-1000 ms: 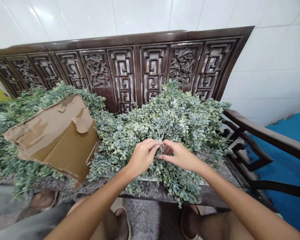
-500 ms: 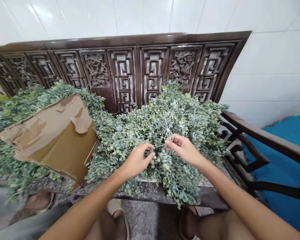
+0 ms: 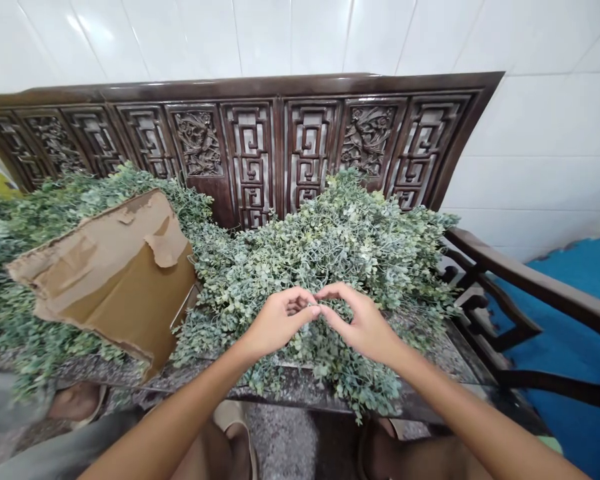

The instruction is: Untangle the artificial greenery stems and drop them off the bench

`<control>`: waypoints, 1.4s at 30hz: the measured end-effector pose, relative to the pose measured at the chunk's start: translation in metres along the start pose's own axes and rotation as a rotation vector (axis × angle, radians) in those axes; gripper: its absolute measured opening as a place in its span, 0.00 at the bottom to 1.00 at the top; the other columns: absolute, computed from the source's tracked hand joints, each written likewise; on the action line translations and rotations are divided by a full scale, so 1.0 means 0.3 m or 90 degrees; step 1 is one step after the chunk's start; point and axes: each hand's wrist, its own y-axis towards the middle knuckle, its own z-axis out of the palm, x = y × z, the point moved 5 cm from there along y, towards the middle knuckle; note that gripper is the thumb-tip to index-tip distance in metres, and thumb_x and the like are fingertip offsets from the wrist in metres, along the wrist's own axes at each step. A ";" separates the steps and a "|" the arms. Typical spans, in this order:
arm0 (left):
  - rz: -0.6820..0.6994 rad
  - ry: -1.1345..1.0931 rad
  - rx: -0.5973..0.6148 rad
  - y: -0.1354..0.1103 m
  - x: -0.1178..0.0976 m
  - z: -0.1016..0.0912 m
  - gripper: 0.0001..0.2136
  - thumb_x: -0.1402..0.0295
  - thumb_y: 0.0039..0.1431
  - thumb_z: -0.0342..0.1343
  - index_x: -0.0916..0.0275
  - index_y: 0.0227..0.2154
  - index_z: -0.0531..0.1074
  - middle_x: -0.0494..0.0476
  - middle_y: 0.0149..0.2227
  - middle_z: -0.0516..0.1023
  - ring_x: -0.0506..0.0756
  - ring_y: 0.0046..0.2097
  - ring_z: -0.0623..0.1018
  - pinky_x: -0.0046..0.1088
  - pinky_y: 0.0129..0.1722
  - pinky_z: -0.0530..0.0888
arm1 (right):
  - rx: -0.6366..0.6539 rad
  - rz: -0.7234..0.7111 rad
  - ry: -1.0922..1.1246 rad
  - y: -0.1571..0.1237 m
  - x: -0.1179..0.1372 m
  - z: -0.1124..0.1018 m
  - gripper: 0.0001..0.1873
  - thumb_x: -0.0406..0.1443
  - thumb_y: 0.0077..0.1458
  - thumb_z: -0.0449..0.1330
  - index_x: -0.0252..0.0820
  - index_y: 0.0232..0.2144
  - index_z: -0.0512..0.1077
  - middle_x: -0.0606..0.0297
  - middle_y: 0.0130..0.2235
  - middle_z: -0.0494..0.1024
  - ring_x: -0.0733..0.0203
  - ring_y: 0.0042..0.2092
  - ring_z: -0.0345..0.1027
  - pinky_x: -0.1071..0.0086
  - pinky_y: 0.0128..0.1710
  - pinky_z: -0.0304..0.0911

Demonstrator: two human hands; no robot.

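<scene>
A big heap of pale green artificial foliage lies on the seat of a carved dark wooden bench. My left hand and my right hand meet fingertip to fingertip over the front of the heap. Both are pinched closed on a thin sprig stem between them; the stem is mostly hidden by the fingers.
A torn cardboard box lies tilted on the foliage at the left. The bench's armrest runs along the right, with a blue mat beyond. A white tiled wall is behind. Another person's foot shows at lower left.
My hands were apart half a second ago, with a stem stretched between them. They have since come back together, fingertips touching, slightly lower over the heap.
</scene>
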 end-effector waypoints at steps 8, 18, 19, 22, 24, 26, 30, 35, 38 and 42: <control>-0.027 -0.024 -0.041 -0.003 0.024 -0.005 0.12 0.64 0.53 0.66 0.63 0.37 0.71 0.54 0.34 0.78 0.52 0.37 0.78 0.30 0.41 0.74 | 0.067 0.038 0.047 0.001 -0.017 0.029 0.07 0.37 0.65 0.53 0.44 0.41 0.70 0.64 0.33 0.76 0.59 0.35 0.71 0.67 0.37 0.65; 0.097 0.269 -0.031 -0.024 -0.053 -0.009 0.03 0.68 0.59 0.61 0.60 0.34 0.77 0.51 0.34 0.81 0.53 0.37 0.78 0.28 0.40 0.71 | 0.093 -0.028 -0.042 0.001 0.008 0.002 0.04 0.33 0.61 0.57 0.43 0.34 0.71 0.65 0.32 0.70 0.61 0.34 0.64 0.69 0.34 0.58; 0.101 0.278 -0.031 -0.025 -0.056 -0.007 0.03 0.68 0.59 0.61 0.60 0.34 0.77 0.51 0.34 0.82 0.53 0.37 0.78 0.27 0.40 0.71 | 0.094 -0.033 -0.050 -0.001 0.008 0.001 0.03 0.33 0.61 0.58 0.43 0.34 0.71 0.65 0.32 0.70 0.61 0.34 0.64 0.69 0.34 0.58; 0.109 0.297 -0.031 -0.029 -0.062 0.002 0.03 0.68 0.60 0.61 0.60 0.34 0.78 0.51 0.34 0.82 0.53 0.36 0.78 0.27 0.38 0.70 | 0.103 -0.045 -0.061 -0.005 0.006 -0.001 0.03 0.31 0.59 0.58 0.43 0.34 0.72 0.66 0.32 0.69 0.61 0.34 0.64 0.69 0.33 0.58; 0.111 0.301 -0.025 -0.032 -0.067 0.009 0.04 0.67 0.61 0.60 0.60 0.35 0.78 0.51 0.34 0.82 0.53 0.36 0.78 0.27 0.39 0.71 | 0.101 -0.055 -0.062 -0.006 0.006 -0.006 0.04 0.30 0.58 0.58 0.43 0.35 0.71 0.66 0.32 0.69 0.61 0.35 0.64 0.69 0.34 0.58; 0.107 0.289 -0.013 -0.036 -0.072 0.017 0.05 0.66 0.62 0.58 0.59 0.37 0.78 0.51 0.36 0.82 0.54 0.37 0.79 0.27 0.40 0.71 | 0.096 -0.068 -0.063 -0.006 0.008 -0.012 0.05 0.29 0.58 0.58 0.43 0.35 0.72 0.66 0.33 0.70 0.61 0.35 0.65 0.69 0.35 0.59; 0.087 0.234 0.001 -0.042 -0.075 0.029 0.07 0.66 0.64 0.55 0.59 0.40 0.77 0.52 0.38 0.83 0.54 0.39 0.81 0.28 0.41 0.74 | 0.094 -0.088 -0.071 -0.006 0.014 -0.021 0.06 0.29 0.57 0.58 0.44 0.35 0.72 0.65 0.33 0.71 0.61 0.35 0.65 0.69 0.35 0.59; 0.036 0.189 -0.010 -0.042 -0.054 0.037 0.08 0.64 0.63 0.56 0.60 0.37 0.78 0.53 0.35 0.83 0.54 0.37 0.80 0.28 0.39 0.74 | 0.100 -0.084 -0.073 -0.013 0.014 -0.024 0.04 0.30 0.59 0.58 0.43 0.34 0.71 0.65 0.33 0.70 0.60 0.36 0.65 0.69 0.35 0.59; 0.016 0.143 -0.004 -0.038 -0.034 0.038 0.08 0.64 0.62 0.56 0.62 0.35 0.77 0.53 0.34 0.82 0.54 0.36 0.79 0.28 0.38 0.73 | 0.104 -0.081 -0.072 -0.018 0.019 -0.016 0.04 0.31 0.60 0.57 0.43 0.34 0.70 0.65 0.33 0.70 0.60 0.35 0.64 0.68 0.35 0.59; 0.016 0.146 -0.018 -0.033 -0.027 0.033 0.08 0.65 0.61 0.55 0.62 0.32 0.76 0.52 0.32 0.80 0.53 0.33 0.77 0.26 0.34 0.71 | 0.084 -0.063 -0.070 -0.017 0.034 0.003 0.04 0.31 0.59 0.57 0.43 0.31 0.70 0.65 0.32 0.69 0.60 0.33 0.63 0.68 0.33 0.58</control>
